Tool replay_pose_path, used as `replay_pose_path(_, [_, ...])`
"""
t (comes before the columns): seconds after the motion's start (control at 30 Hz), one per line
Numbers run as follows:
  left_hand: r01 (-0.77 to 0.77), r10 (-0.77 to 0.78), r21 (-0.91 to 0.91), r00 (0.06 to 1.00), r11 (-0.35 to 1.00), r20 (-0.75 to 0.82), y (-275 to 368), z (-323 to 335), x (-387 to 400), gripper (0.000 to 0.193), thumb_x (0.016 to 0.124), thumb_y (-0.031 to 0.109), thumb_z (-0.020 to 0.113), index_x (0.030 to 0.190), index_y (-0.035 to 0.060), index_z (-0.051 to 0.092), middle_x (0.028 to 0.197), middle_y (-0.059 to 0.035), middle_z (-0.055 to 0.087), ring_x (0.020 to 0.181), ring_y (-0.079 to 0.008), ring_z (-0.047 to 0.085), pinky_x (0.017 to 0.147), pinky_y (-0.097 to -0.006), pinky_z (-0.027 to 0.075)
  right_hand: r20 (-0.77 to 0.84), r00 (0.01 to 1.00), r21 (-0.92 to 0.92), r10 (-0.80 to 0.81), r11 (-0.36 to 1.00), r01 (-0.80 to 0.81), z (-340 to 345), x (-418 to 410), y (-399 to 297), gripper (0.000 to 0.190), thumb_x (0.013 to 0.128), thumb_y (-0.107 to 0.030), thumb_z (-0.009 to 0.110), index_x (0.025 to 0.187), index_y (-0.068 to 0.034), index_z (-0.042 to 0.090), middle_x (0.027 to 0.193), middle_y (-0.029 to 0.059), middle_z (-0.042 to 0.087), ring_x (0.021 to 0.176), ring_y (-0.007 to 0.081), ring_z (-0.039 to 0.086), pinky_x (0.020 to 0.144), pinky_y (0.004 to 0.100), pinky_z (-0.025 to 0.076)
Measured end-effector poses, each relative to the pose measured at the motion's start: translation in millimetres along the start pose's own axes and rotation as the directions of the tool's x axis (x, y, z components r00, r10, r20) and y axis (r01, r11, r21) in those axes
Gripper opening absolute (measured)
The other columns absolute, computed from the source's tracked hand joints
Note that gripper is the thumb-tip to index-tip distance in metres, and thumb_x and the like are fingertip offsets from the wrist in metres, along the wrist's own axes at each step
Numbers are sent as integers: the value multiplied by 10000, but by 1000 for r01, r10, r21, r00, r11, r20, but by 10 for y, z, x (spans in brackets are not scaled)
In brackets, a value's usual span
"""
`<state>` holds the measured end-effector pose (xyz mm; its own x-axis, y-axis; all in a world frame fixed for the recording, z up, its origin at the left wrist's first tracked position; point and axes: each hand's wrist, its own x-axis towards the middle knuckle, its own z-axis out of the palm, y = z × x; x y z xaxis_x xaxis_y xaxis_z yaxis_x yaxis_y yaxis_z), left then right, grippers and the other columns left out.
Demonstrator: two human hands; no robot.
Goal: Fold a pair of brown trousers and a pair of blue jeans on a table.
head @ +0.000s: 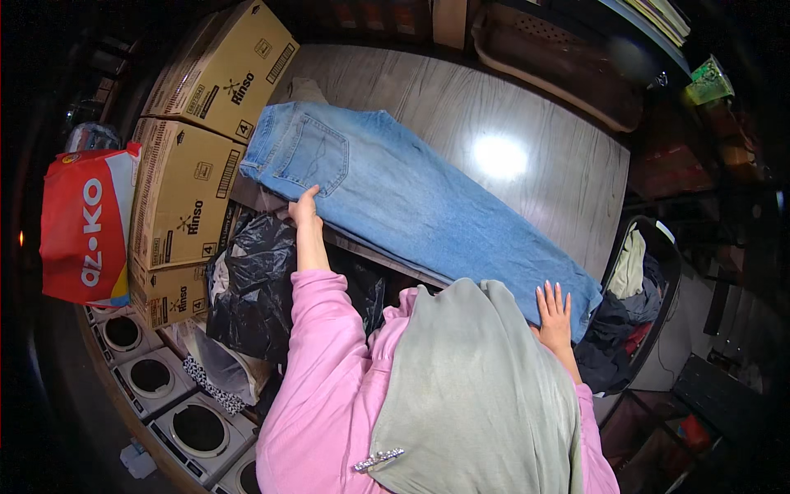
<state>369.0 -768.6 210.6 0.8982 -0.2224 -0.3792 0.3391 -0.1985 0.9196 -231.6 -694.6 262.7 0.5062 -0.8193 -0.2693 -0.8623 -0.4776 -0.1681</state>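
A pair of light blue denim jeans (401, 185), folded lengthwise, lies across a grey wood-grain table (395, 80). Its waistband and back pocket are at the left, and the leg hems reach the table's right end. My left hand (305, 210) grips the near edge below the back pocket, thumb on top and the other fingers hidden. Near the hems, my right hand (554, 318) rests flat on the denim with its fingers spread. Part of the near edge is covered by my grey-green headscarf (475, 383).
Cardboard cartons (191, 185) are stacked at the left, beside a red bag (86, 228). Under the table's near left side hangs a black plastic bag (259, 278). A basket of clothes (629, 296) stands off the right end. Front-loading machines (197, 426) line the lower left.
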Motion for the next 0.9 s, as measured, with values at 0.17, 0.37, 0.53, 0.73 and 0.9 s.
replay_pose_path(0.17, [-33, 38, -52, 994, 998, 104, 78, -80, -157, 518, 705, -70, 702, 1181, -87, 499, 1209, -163, 555, 1051, -274, 562, 919, -392, 434, -8, 999, 114, 48, 992, -46, -20, -121, 38, 906, 599, -141, 693, 1423, -104, 317, 1496, 128, 257, 1399, 325, 191, 1125, 519, 153])
replay_pose_path(0.37, [19, -3, -134, 992, 991, 125, 337, -24, -413, 509, 700, -76, 711, 1175, -78, 525, 1202, -129, 578, 1053, -244, 566, 947, -333, 400, -38, 991, 31, 132, 991, -131, 52, -225, 12, 817, 617, 28, 600, 1391, -78, 363, 1477, 131, 303, 1375, 332, 257, 1111, 448, 247])
replay_pose_path(0.53, [44, -17, -164, 987, 986, 161, 268, -5, -304, 533, 694, -8, 747, 1177, -64, 529, 1187, -132, 571, 1054, -258, 557, 918, -381, 432, -384, 902, -66, 198, 968, -241, 275, -213, 200, 348, 682, 33, 544, 1018, -19, 617, 1155, 120, 616, 1102, 313, 561, 910, 423, 432])
replay_pose_path(0.73, [241, -218, -326, 970, 914, 104, 481, 12, -185, 521, 658, 114, 711, 1120, -69, 557, 1149, -139, 575, 1031, -263, 558, 926, -404, 427, -717, 688, -204, 111, 911, -359, -497, 146, 659, 147, 786, -57, 523, 902, -40, 612, 1081, 112, 645, 995, 280, 600, 948, 445, 402])
replay_pose_path(0.9, [166, -96, -407, 978, 898, 187, 708, -138, 170, 494, 699, 105, 688, 1153, -35, 555, 1171, -118, 576, 1048, -274, 553, 921, -402, 436, -793, 610, -356, -14, 823, -443, -1560, 428, 440, 100, 826, -81, 524, 877, -41, 600, 1090, 98, 653, 1003, 246, 609, 993, 448, 373])
